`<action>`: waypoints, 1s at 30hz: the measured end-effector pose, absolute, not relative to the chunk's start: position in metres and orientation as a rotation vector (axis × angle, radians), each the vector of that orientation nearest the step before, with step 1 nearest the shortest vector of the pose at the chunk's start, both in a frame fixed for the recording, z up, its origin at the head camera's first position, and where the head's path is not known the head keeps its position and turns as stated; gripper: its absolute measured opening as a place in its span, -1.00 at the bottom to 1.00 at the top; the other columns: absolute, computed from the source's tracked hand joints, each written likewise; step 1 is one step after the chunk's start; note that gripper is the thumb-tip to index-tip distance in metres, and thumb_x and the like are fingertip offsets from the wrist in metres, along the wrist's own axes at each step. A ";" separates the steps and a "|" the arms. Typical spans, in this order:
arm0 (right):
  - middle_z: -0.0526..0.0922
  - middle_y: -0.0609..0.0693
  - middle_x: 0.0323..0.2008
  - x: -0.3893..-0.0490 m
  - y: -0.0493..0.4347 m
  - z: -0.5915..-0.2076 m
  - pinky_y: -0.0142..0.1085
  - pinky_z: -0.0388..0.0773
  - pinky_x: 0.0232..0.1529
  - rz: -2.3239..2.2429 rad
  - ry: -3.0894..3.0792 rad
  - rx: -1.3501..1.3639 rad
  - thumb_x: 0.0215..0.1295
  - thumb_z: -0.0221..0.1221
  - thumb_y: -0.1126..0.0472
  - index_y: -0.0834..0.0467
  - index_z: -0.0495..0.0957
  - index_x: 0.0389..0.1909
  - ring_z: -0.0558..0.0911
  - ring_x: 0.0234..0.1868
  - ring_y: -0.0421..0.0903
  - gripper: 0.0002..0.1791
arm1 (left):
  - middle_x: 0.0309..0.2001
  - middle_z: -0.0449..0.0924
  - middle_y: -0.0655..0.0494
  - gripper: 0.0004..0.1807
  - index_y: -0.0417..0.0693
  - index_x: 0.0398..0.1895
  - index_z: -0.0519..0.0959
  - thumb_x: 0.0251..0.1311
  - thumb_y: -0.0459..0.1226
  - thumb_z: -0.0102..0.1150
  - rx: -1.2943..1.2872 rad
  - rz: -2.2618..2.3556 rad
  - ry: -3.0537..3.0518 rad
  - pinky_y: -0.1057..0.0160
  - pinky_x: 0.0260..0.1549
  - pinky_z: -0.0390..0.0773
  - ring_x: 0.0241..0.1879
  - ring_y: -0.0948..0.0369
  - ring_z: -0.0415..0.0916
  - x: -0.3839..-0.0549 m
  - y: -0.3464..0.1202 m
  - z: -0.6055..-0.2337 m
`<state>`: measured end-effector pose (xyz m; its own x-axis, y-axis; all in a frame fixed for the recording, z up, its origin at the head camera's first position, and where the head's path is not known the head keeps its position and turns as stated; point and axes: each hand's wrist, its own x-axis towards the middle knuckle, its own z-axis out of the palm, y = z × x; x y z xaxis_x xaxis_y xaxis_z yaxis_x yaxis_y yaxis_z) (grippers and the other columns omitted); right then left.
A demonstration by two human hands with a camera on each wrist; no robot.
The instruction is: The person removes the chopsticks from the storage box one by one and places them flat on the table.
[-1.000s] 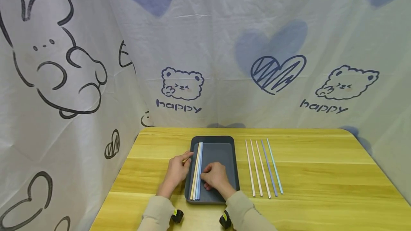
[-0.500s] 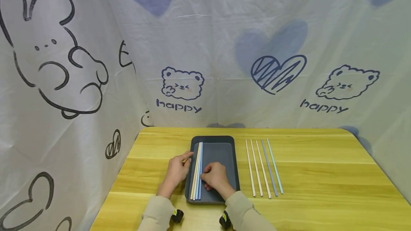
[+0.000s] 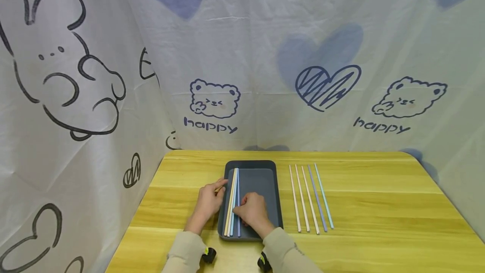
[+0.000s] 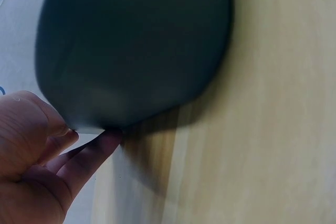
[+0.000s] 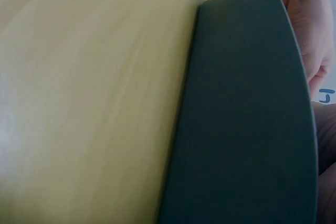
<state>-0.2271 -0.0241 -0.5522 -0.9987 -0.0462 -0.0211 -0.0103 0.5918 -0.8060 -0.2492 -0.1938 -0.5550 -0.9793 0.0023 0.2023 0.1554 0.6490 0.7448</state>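
A dark grey tray (image 3: 259,180) lies on the table, with several chopsticks (image 3: 230,205) side by side along its left half. One violet-blue chopstick (image 3: 239,228) now slants apart from the rest at the near end. My right hand (image 3: 254,210) is inside the tray, fingers curled, its fingertips pinching at a light blue chopstick (image 3: 232,228); the hand covers part of the violet-blue one. With thumb and fingers, my left hand (image 3: 209,200) grips the tray's left rim; the left wrist view shows these fingers (image 4: 92,161) at the rim.
Right of the tray, several chopsticks (image 3: 307,201) lie spaced out on the wooden table (image 3: 379,205), pinkish, violet and pale blue. A white cloth (image 3: 261,108) with printed drawings hangs behind the table and along its left side.
My right fingertips have shifted slightly left across the chopsticks. The violet-blue chopstick's near end has moved right, parting from the row. My left hand stays on the rim.
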 end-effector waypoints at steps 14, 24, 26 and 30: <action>0.45 -0.08 -0.83 -0.225 -0.025 -0.553 -0.39 0.28 -0.81 -1.306 2.816 -0.027 0.01 0.49 0.25 0.08 0.45 -0.70 0.36 -0.93 -0.27 -0.63 | 0.39 0.56 -0.18 -0.64 -0.17 0.29 0.66 0.50 -0.40 0.15 -0.139 -1.247 -2.679 0.43 -0.74 0.29 -0.80 0.36 0.11 -0.248 -0.194 -0.556; 0.44 -0.10 -0.90 -0.224 -0.024 -0.553 -0.42 0.27 -0.85 -1.287 2.805 -0.021 0.07 0.46 0.27 0.09 0.43 -0.79 0.38 -0.95 -0.26 -0.58 | 0.40 0.54 -0.19 -0.64 -0.18 0.29 0.65 0.50 -0.41 0.14 -0.136 -1.249 -2.681 0.40 -0.70 0.31 -0.73 0.34 0.13 -0.247 -0.194 -0.555; 0.42 -0.11 -0.93 -0.224 -0.022 -0.553 -0.42 0.28 -0.86 -1.289 2.804 -0.037 0.07 0.45 0.27 0.08 0.42 -0.83 0.37 -0.96 -0.26 -0.56 | 0.40 0.54 -0.19 -0.63 -0.18 0.30 0.65 0.51 -0.40 0.14 -0.136 -1.251 -2.684 0.40 -0.70 0.31 -0.72 0.33 0.13 -0.247 -0.193 -0.555; 0.36 -0.15 -0.96 -0.225 -0.018 -0.551 -0.43 0.25 -0.87 -1.297 2.794 -0.052 0.07 0.43 0.25 0.05 0.37 -0.88 0.35 -0.96 -0.28 -0.51 | 0.40 0.54 -0.20 -0.64 -0.19 0.29 0.65 0.50 -0.41 0.14 -0.139 -1.247 -2.676 0.39 -0.71 0.30 -0.72 0.34 0.12 -0.246 -0.193 -0.554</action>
<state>-0.2253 -0.0184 -0.5510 -0.9976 -0.0562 -0.0409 -0.0051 0.6451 -0.7641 -0.2464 -0.1934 -0.5540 -0.9783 0.0061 0.2069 0.1624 0.6425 0.7489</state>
